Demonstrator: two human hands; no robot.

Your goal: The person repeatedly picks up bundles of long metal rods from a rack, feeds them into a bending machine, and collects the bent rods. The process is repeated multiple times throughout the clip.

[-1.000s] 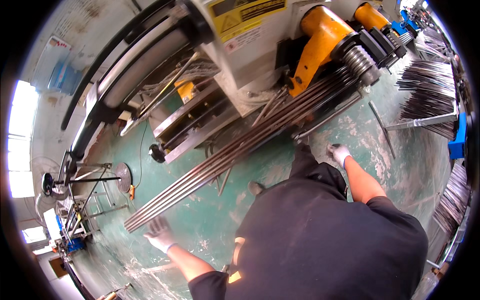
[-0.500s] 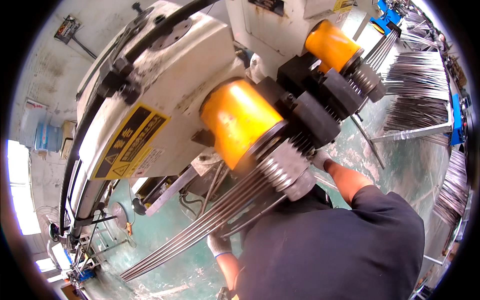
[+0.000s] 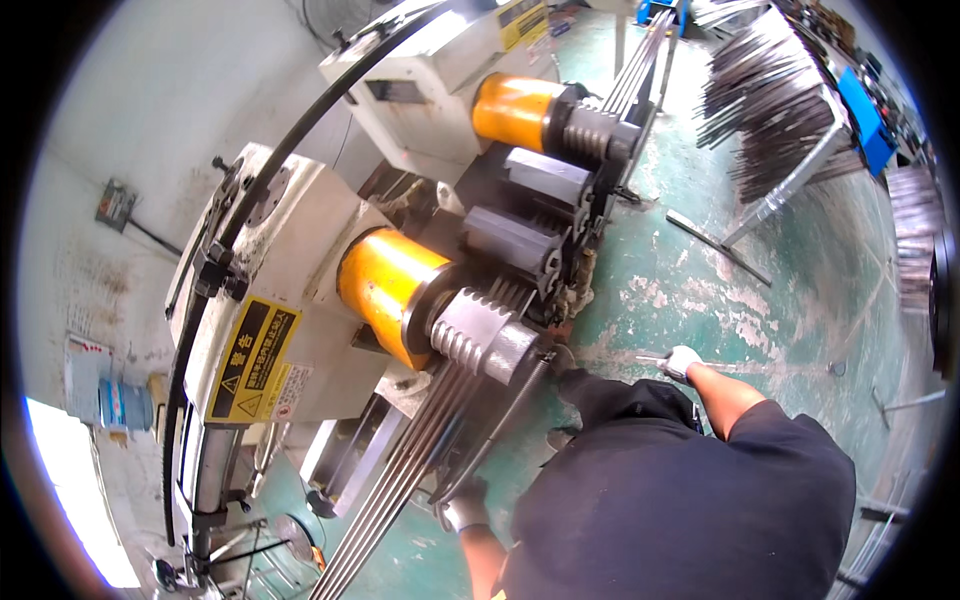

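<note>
A worker in a dark shirt (image 3: 690, 490) leans beside a pale machine (image 3: 290, 370), a bundle of long metal rods (image 3: 400, 480) lying side by side from under the near ribbed roller (image 3: 480, 335) toward the near left, where they leave the view. The gloved left hand (image 3: 465, 508) is at the lower end of a slim dark bar (image 3: 500, 432), just right of the rods; its fingers are blurred, and whether they close on the bar cannot be told. The gloved right hand (image 3: 683, 362) is out over the worn green floor (image 3: 690, 260), well apart from the rollers, fingers seemingly part-curled; a pale sliver shows at its left, but whether anything is held cannot be told. An orange cylinder (image 3: 395, 295) backs the near roller, with dark blocks (image 3: 515, 240) and a second ribbed roller (image 3: 600, 135) beyond. Far right, more rods are heaped on a rack (image 3: 745, 100).

The rods look stiff and smooth, probably weighty as a bundle, unlikely to break, and apt to slide against one another in a glove. The surest hold would seem to be around the whole group on its free near-left length, clear of the roller.
</note>
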